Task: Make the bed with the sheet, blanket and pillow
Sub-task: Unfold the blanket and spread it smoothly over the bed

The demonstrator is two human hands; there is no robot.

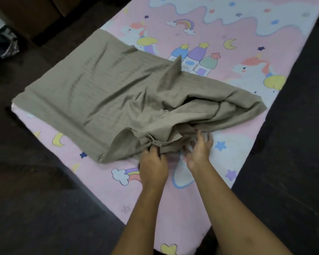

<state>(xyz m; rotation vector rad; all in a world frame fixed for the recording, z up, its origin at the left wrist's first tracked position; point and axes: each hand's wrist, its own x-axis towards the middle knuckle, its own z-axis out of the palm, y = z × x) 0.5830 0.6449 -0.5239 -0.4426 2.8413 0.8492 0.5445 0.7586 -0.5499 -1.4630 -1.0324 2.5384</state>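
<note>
Right hand (199, 151) fingers blurred; left hand (154, 162) fingertips under blanket (103, 85).

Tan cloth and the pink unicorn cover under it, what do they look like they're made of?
The tan cloth looks like thin, matte fabric, perhaps cotton: faint ribbed lines, soft draping creases. The pink unicorn cover looks like printed fabric, matte and slightly fuzzy at its edges, possibly fleece.

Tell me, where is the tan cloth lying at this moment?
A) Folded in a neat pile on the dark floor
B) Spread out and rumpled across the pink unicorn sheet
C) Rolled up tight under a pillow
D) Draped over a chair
B: the tan cloth lies crumpled across the pink unicorn sheet, and the left hand grips its bunched near edge.
</note>
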